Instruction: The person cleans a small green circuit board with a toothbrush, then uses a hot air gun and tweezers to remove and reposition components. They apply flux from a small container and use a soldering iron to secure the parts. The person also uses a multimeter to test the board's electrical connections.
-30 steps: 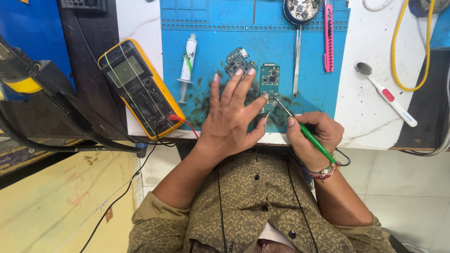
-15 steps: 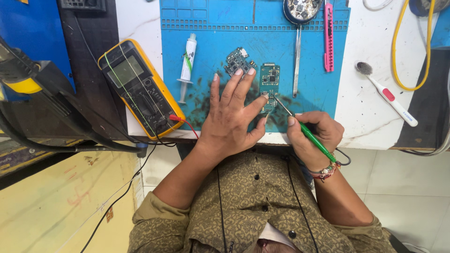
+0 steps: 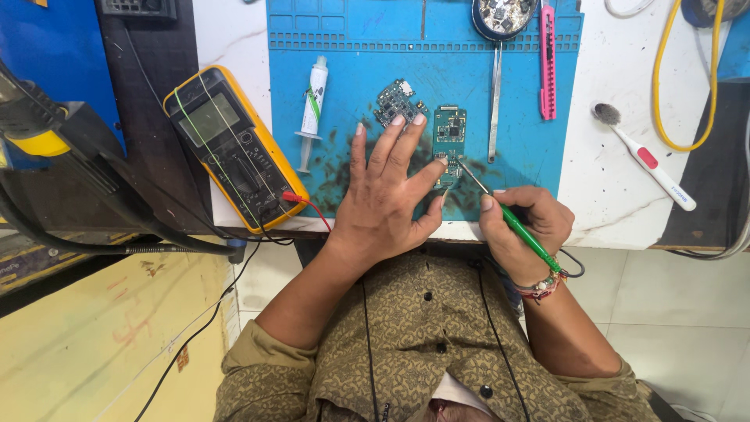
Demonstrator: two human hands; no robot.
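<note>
right hand [image 3: 522, 227] closed in a pen-like grip on a thin green-handled metal probe [image 3: 508, 217], tip touching the lower end of a small green rectangular circuit board [image 3: 450, 141] on the blue silicone work mat [image 3: 351, 70]. left hand [image 3: 385, 195] spread flat, holding nothing, fingertips pinning that board's left edge, just beside a second, darker circuit board [image 3: 395, 101]. farther out on the white table [image 3: 617, 195]: white syringe [image 3: 312, 105], steel tweezers [image 3: 494, 101], pink utility knife [image 3: 548, 59], white toothbrush [image 3: 644, 156], yellow multimeter [image 3: 234, 148].

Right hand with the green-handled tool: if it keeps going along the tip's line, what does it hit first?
Likely the green circuit board. The right hand aims the green-handled tool up and left, its tip at the board's lower edge, beside the left hand. Actual contact is unclear.
</note>
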